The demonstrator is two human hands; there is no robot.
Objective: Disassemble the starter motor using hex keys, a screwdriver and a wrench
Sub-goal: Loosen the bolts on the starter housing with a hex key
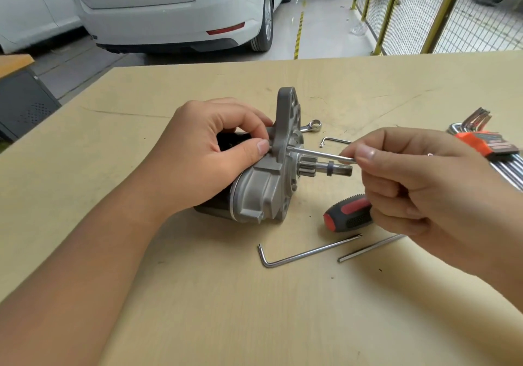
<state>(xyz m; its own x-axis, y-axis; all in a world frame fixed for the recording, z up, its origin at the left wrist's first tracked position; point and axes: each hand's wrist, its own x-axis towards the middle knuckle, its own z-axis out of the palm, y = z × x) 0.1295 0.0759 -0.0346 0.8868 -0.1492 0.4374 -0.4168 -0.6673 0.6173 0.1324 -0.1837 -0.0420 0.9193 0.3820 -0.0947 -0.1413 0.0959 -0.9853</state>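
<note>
On the pale wooden worktop (pixel 198 295) lay the grey cast-metal starter motor with its black cylindrical body (pixel 263 184), on its side near the middle, its pinion shaft pointing to the right. The left hand (pixel 203 161) gripped the motor from above, fingers (pixel 254 122) curled over the black body and the thumb pressed against the grey housing flange. The right hand (pixel 418 184) pinched a slim silver hex key (pixel 319 154) between thumb and forefinger, the key's far end touching the flange just above the pinion; the other fingers were curled in.

Near the motor's foot lay a long L-shaped silver hex key (pixel 305 252), with another straight silver key (pixel 368 249) beside it, partly hidden by the right hand. A red-and-black screwdriver handle (pixel 348 214) rested just beside the motor. Behind the motor sat a silver ring wrench (pixel 312 125) and a small bent hex key (pixel 334 140). At the right edge, an orange plastic holder (pixel 481 142) kept a row of silver hex keys (pixel 512 170) in its slots.
</note>
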